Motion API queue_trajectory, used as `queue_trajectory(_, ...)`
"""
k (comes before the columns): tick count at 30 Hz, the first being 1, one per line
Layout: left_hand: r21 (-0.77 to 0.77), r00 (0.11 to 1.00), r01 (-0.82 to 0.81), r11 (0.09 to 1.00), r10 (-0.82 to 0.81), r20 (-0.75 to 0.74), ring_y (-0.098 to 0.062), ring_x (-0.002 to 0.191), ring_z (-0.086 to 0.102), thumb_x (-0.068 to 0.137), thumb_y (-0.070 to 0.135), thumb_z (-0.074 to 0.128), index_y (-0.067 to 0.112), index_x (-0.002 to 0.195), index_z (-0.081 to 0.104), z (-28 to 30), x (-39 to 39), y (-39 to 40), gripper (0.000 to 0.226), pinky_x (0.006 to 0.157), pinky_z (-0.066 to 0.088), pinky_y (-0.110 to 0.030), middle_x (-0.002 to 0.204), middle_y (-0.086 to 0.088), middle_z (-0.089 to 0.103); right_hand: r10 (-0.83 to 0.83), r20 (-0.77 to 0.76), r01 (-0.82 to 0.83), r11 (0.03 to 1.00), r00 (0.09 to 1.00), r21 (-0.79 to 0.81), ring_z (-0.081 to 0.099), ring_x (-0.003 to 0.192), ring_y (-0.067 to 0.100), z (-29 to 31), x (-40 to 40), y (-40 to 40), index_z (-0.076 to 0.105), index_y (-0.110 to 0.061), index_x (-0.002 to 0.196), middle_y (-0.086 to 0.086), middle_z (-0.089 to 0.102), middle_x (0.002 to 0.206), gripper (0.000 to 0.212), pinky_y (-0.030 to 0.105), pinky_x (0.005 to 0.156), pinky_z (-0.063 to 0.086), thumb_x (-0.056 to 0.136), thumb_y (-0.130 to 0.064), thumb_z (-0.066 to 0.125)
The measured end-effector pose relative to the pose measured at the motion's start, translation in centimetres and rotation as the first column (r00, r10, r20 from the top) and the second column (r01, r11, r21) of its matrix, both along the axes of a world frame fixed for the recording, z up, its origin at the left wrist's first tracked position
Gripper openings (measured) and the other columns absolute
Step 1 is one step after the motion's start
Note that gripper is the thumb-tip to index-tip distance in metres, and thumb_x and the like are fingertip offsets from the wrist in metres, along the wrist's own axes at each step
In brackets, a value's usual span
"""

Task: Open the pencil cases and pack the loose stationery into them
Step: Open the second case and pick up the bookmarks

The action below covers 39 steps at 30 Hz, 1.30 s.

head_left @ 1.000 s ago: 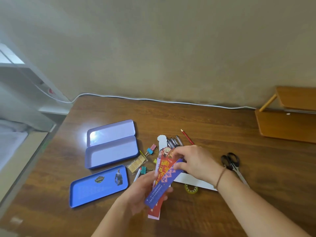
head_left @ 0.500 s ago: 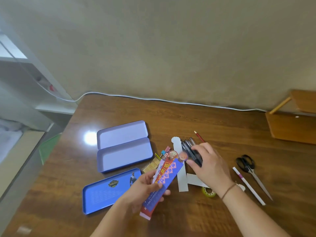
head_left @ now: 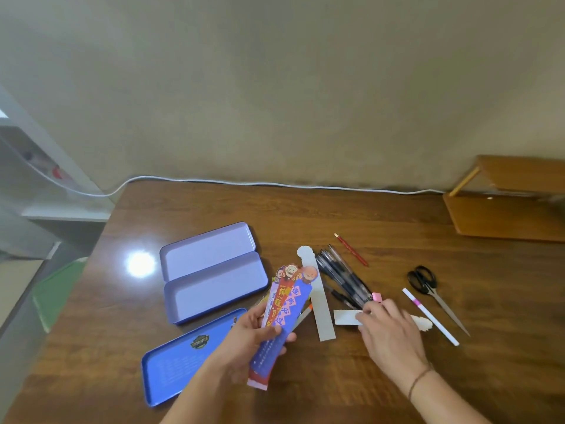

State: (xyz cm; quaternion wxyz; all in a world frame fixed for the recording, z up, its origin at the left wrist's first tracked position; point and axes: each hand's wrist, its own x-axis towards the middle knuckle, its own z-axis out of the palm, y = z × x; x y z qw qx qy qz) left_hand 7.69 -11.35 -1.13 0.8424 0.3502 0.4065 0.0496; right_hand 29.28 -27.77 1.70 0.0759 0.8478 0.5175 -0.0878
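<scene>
**Bookmarks in hand, open case lies up and to the left**

Landmark: the open lilac pencil case [head_left: 214,272], both halves face up on the wooden desk [head_left: 397,240], long axis running left-low to right-high.

Left hand [head_left: 253,341] sits just below the case's lower right corner, thumb and fingers curled round a fanned bunch of printed bookmarks [head_left: 281,316]. The bunch stands steeply, upper ends tipped right, so it is skewed from the case's long axis and looks to need turning before it will lie in flat.

Right hand [head_left: 388,328] is well to the right of the case, palm down, fingers lightly bent on a white paper strip [head_left: 345,317] that lies crosswise. Cannot tell whether it pinches the strip or only rests on it.

Between case and right hand: a white bookmark [head_left: 318,307] lying face down, and a cluster of dark pens [head_left: 342,276] slanting down to the right. Beyond them a red pencil [head_left: 351,250], a white pen [head_left: 429,316] and scissors [head_left: 428,286], farthest from the case.

A blue lid or tray [head_left: 183,359] lies just below the case.

Judgement: left hand is much the nearer to the lilac case.
</scene>
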Motion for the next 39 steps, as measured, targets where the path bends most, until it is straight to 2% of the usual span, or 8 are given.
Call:
queue_trajectory(4, -0.041, 0.999, -0.037, 0.998, 0.036, -0.018, -0.037, 0.097, 0.071, 0.074, 0.024, 0.074, 0.017, 0.126, 0.055, 0.6, 0.1, 0.1, 0.056, 0.063, 0.06, -0.035, 0.108, -0.017, 0.072, 0.017, 0.099, -0.021, 0.999, 0.995, 0.043, 0.058, 0.092, 0.025, 3.3, 0.2, -0.7, 0.07, -0.023, 0.107, 0.004, 0.062, 0.12, 0.045, 0.035, 0.067, 0.049, 0.064, -0.02, 0.085)
queue_trajectory(7, -0.142, 0.998, -0.054, 0.988, 0.058, 0.025, -0.037, 0.098, 0.071, 0.086, 0.039, 0.063, 0.015, 0.126, 0.055, 0.8, 0.4, -0.4, 0.048, 0.066, 0.062, -0.035, 0.115, -0.022, 0.07, 0.264, 0.15, -0.291, 0.936, 0.953, 0.199, 0.062, 0.069, 0.023, 5.3, -1.0, 0.6, 0.07, -0.018, 0.082, 0.007, 0.066, 0.101, 0.041, 0.028, 0.044, 0.046, 0.048, 0.001, 0.082)
queue_trajectory(10, -0.22, 0.995, -0.044, 0.975, 0.064, 0.081, -0.033, 0.094, 0.071, 0.087, 0.048, 0.056, 0.004, 0.128, 0.053, 0.8, 0.6, -1.4, 0.06, 0.073, 0.061, -0.037, 0.116, -0.024, 0.068, 0.597, 0.18, -0.624, 0.756, 0.781, 0.199, 0.057, 0.074, 0.019, 5.5, -4.2, 3.1, 0.059, -0.026, 0.077, -0.003, 0.06, 0.086, 0.019, 0.03, 0.052, 0.044, 0.064, -0.012, 0.063)
queue_trajectory(15, -0.306, 0.993, -0.012, 0.952, 0.047, 0.108, -0.034, 0.118, 0.062, 0.091, 0.046, 0.059, 0.008, 0.129, 0.062, 1.0, 0.3, -2.2, 0.054, 0.098, 0.051, -0.047, 0.128, -0.022, 0.063, 0.703, 0.085, -0.706, 0.691, 0.706, 0.155, 0.057, 0.08, 0.017, 3.0, -9.4, 5.7, 0.058, -0.028, 0.086, -0.005, 0.06, 0.091, 0.021, 0.028, 0.066, 0.048, 0.071, -0.033, 0.071)
queue_trajectory(21, -0.35, 0.982, -0.071, 0.934, 0.127, 0.14, -0.034, 0.114, 0.064, 0.095, 0.045, 0.052, 0.01, 0.118, 0.07, 0.8, -1.2, -2.3, 0.046, 0.086, 0.055, -0.042, 0.126, -0.022, 0.064, 0.601, 0.04, -0.561, 0.717, 0.798, 0.413, 0.056, 0.086, 0.015, 1.3, -10.5, 5.9, 0.058, -0.025, 0.096, -0.005, 0.06, 0.099, 0.013, 0.027, 0.078, 0.048, 0.083, -0.027, 0.058)
queue_trajectory(25, -0.214, 0.977, -0.132, 0.968, 0.163, 0.134, -0.041, 0.101, 0.067, 0.098, 0.007, 0.052, 0.013, 0.132, 0.056, -0.2, -2.3, -1.6, 0.035, 0.076, 0.058, -0.047, 0.119, -0.027, 0.066, 0.036, -0.244, 0.117, 0.803, 0.969, 0.585, 0.056, 0.082, 0.01, 0.8, -8.2, 5.6, 0.061, -0.029, 0.092, -0.013, 0.06, 0.09, 0.007, 0.026, 0.064, 0.048, 0.088, -0.031, 0.055)
queue_trajectory(29, -0.112, 0.985, -0.151, 0.982, 0.159, 0.065, -0.042, 0.103, 0.068, 0.098, -0.001, 0.052, 0.021, 0.127, 0.052, -0.4, -3.0, -1.3, 0.036, 0.069, 0.059, -0.042, 0.111, -0.016, 0.072, -0.488, -0.297, 0.546, 0.822, 0.821, 0.162, 0.058, 0.08, 0.007, -0.9, -5.6, 6.1, 0.058, -0.033, 0.107, -0.014, 0.059, 0.096, 0.025, 0.019, 0.044, 0.037, 0.088, -0.048, 0.056)
queue_trajectory(39, -0.164, 0.976, -0.208, 0.964, 0.215, 0.03, -0.042, 0.102, 0.068, 0.099, 0.006, 0.051, 0.019, 0.134, 0.048, -0.2, -2.6, -1.3, 0.036, 0.074, 0.058, -0.046, 0.118, -0.022, 0.069, -0.522, -0.61, 0.707, 0.701, 0.596, 0.091, 0.058, 0.069, 0.008, -1.8, -5.4, 6.7, 0.054, -0.026, 0.074, -0.009, 0.06, 0.076, 0.019, 0.028, 0.058, 0.053, 0.085, -0.032, 0.068)
